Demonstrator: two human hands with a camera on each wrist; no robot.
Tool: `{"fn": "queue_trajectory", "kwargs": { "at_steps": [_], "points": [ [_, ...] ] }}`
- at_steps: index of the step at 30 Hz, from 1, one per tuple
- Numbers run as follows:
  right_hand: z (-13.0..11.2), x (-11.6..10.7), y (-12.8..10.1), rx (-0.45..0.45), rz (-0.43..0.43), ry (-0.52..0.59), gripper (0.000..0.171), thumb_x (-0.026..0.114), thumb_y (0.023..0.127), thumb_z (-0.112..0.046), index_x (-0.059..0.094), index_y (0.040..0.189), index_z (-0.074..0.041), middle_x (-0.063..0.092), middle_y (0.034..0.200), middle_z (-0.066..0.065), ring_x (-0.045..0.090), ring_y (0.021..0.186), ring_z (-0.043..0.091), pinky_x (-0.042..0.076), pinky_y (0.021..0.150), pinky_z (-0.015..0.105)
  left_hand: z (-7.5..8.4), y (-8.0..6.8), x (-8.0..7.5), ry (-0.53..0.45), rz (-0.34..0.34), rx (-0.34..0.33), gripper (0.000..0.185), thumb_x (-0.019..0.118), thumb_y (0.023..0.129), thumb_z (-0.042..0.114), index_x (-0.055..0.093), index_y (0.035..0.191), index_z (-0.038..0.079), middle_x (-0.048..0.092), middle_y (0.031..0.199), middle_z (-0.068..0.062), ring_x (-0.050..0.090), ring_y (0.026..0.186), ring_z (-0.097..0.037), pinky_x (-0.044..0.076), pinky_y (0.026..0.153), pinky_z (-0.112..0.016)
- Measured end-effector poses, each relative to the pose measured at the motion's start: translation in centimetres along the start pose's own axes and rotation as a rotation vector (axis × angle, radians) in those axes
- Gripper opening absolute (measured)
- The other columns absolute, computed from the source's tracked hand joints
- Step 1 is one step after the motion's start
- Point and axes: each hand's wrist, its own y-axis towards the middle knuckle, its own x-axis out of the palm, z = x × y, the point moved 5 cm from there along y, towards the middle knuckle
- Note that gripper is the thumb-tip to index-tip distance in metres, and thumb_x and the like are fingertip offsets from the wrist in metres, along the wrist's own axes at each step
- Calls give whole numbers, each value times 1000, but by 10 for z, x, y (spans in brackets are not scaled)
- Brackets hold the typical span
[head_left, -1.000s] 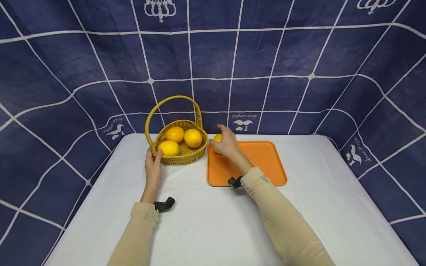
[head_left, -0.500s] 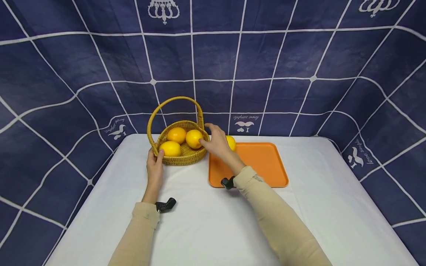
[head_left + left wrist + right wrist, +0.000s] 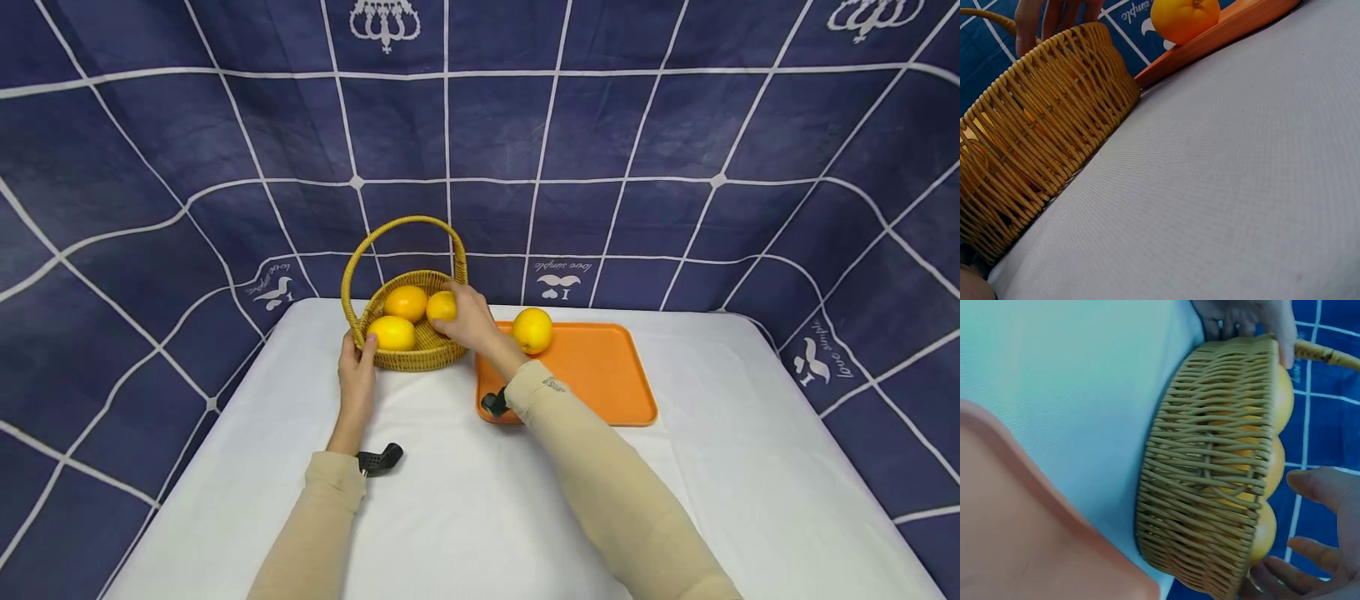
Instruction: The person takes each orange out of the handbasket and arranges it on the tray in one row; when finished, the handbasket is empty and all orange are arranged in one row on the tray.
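The left hand (image 3: 357,367) is resting against the near left rim of the wicker basket (image 3: 408,357), its thumb lying over the rim and its fingers pressing the woven wall from outside; the right wrist view shows the thumb tip (image 3: 1285,344) hooking over the edge. The fingers are curling lightly round that rim, gripping it. Just beyond the thumb, a lemon (image 3: 391,333) is sitting inside the basket, and a second lemon (image 3: 406,302) is lying behind it toward the backdrop.

To the right of those, the right hand (image 3: 467,319) is reaching over the basket's far right rim, its fingers spreading and bending round a third lemon (image 3: 440,305). The fingertips are touching the fruit and closing on it, though how firmly they are clasping it cannot be told. The basket's arched handle (image 3: 397,227) is standing over both hands.

Right of the right hand's wrist, a fourth lemon (image 3: 532,330) is sitting free at the back left corner of an orange tray (image 3: 600,375), near the knuckles but apart from them.

Everything is resting on a white cloth-covered table (image 3: 480,500). A navy backdrop (image 3: 600,150) with white grid lines is hanging behind and wrapping round both sides.
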Motion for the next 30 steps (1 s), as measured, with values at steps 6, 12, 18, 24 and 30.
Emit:
{"fn": "queue_trajectory", "kwargs": {
  "at_steps": [6, 12, 18, 24, 30],
  "points": [
    [2, 12, 9, 9, -38, -85, 73, 79, 95, -24, 45, 156, -2, 50, 157, 17, 46, 147, 34, 40, 123, 44, 0, 2, 0, -25, 14, -16, 61, 50, 112, 42, 35, 164, 15, 45, 163, -10, 40, 151, -19, 28, 129, -39],
    [1, 25, 16, 9, -82, -288, 81, 79, 95, -31, 39, 162, -8, 41, 163, 19, 41, 150, 38, 38, 125, 45, 28, -9, -2, -54, -5, -39, 55, 49, 113, 24, 36, 162, 3, 45, 162, -18, 42, 149, -26, 30, 128, -42],
    [5, 30, 18, 64, -55, -366, 85, 84, 91, -37, 40, 161, -17, 41, 154, 16, 49, 131, 32, 53, 105, 40, 5, -2, 2, -38, 1, -34, 60, 49, 112, 36, 33, 164, 12, 42, 166, -11, 38, 153, -21, 28, 130, -39],
    [5, 27, 15, 43, -27, -337, 87, 88, 88, -33, 39, 157, -13, 53, 147, 17, 56, 132, 35, 52, 110, 44, -1, 2, 3, -15, 16, -5, 62, 50, 111, 44, 35, 164, 15, 44, 165, -9, 39, 152, -21, 29, 129, -41],
    [0, 22, 11, 14, -12, -246, 86, 88, 87, -30, 41, 156, -8, 58, 142, 19, 58, 130, 36, 52, 110, 44, -4, 2, -1, 5, 26, -5, 61, 50, 111, 44, 37, 162, 14, 46, 162, -10, 42, 150, -21, 30, 129, -41]
  ]
}}
